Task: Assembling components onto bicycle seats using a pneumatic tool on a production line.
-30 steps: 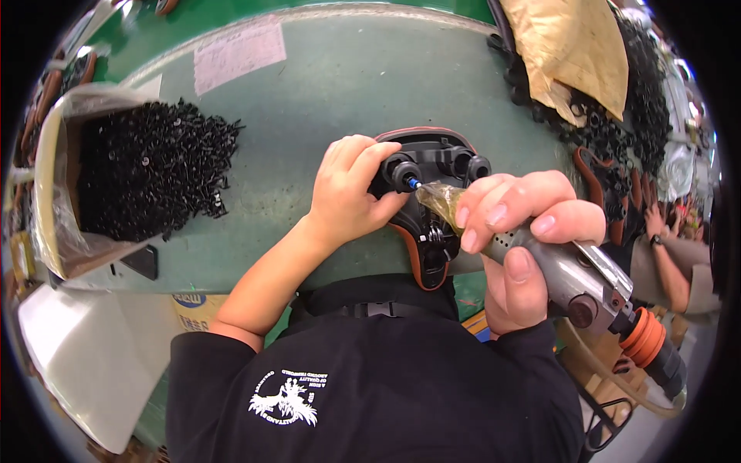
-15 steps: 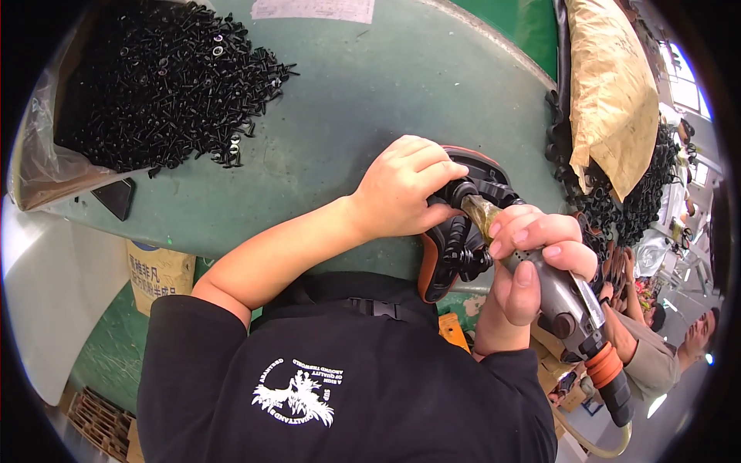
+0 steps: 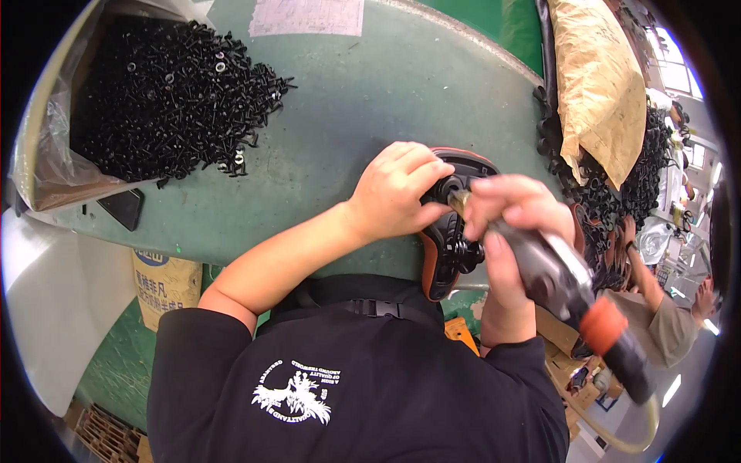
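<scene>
On the green table's near edge lies an upturned bicycle saddle (image 3: 437, 278), black with orange-brown sides and black coil springs on its underside. The thumb and fingers of my left hand (image 3: 397, 189) grip it around a round black part. My right hand (image 3: 513, 220) is closed around a grey air screwdriver (image 3: 552, 270) with an orange collar and a hose at its back end. The tool's yellowish, wrapped-looking nose points at that round part, close to my left fingertips. Whether the tip touches is hidden by my fingers.
Many black bolts (image 3: 177, 96) spill from a plastic-lined box (image 3: 46, 189) at left. Beside it lies a dark phone-like slab (image 3: 123, 210). A paper sheet (image 3: 309, 15) lies at the far edge. At right are a brown paper sack (image 3: 598, 85), piled black parts and another person's arm (image 3: 648, 270).
My right hand and the screwdriver have tilted, its back end swinging right and slightly up, blurred by motion. My left hand keeps its hold on the saddle. The whole view has shifted slightly.
</scene>
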A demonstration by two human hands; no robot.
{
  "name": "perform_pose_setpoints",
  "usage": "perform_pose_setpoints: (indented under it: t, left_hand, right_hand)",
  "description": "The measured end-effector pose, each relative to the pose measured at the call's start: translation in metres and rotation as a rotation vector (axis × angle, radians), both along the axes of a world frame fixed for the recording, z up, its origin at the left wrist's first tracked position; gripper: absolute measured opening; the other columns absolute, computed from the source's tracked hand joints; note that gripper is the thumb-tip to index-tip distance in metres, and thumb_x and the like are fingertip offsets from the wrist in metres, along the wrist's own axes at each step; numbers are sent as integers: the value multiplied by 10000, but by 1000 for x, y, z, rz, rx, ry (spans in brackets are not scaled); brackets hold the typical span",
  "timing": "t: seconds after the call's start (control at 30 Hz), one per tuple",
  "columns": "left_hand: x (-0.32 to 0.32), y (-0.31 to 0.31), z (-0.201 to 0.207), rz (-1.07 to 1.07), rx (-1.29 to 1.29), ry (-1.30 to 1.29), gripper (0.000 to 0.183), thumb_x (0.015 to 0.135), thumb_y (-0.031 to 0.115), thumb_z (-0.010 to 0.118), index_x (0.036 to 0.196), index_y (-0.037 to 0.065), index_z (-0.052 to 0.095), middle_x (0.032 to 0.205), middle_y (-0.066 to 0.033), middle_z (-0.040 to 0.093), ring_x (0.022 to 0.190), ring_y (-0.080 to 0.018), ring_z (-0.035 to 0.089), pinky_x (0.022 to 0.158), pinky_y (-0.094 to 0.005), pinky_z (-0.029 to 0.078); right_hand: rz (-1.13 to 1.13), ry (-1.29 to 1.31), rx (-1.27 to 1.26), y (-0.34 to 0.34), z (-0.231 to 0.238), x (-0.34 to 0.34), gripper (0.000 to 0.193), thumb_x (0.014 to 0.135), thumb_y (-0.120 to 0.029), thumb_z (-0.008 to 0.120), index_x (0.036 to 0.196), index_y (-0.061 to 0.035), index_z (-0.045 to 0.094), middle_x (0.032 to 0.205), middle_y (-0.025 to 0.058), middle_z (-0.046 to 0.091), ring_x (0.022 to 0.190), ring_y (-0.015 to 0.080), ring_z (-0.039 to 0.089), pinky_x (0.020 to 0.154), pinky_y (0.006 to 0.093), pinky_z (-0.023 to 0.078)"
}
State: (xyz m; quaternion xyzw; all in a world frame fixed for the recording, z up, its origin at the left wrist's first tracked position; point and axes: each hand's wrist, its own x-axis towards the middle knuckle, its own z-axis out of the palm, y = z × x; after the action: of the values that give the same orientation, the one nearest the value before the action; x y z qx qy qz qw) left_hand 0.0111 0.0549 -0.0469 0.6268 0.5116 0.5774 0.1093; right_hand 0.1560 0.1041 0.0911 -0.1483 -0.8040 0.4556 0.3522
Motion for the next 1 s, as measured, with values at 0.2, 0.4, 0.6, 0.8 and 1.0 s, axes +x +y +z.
perform_pose_setpoints:
  t: [0.2,0.4,0.6,0.8,1.0]
  left_hand:
    - [-20,-36,24,-32,-123,29,471,745,227,927,1126,39,724,1095,-121,707,1028,-324,687,900,-435,554]
    - [-121,-93,9,551,-455,454,207,843,94,799,1021,44,706,979,-107,660,919,-318,624,823,-416,516]
    - [-164,-98,7,435,-451,676,64,855,30,754,897,37,706,974,-101,692,909,-326,636,811,-419,522]
    - [-49,-40,57,-350,-416,-759,6,1051,15,590,1046,12,591,1143,-198,731,977,-242,705,903,-384,569]
    - [39,-34,70,-976,-613,-1139,191,1024,18,658,1187,-56,725,1063,-153,705,899,-220,712,822,-355,594]
  right_hand:
    - [46,381,-52,-15,23,38,292,903,-16,671,1117,-74,481,1066,201,660,670,203,659,677,386,591]
    - [-2,458,-62,-11,14,72,292,887,-35,664,1111,-75,480,1043,185,649,659,195,650,647,375,585]
    - [51,494,-148,-7,14,84,287,905,-8,647,1136,-56,483,1065,207,630,678,203,635,682,397,582]
    - [56,634,-126,-17,33,111,282,875,-59,672,1115,-95,528,1049,110,653,666,157,683,621,329,594]
    - [107,699,-125,-28,41,125,273,903,-2,686,1111,-65,521,1033,130,679,697,200,716,658,362,628]
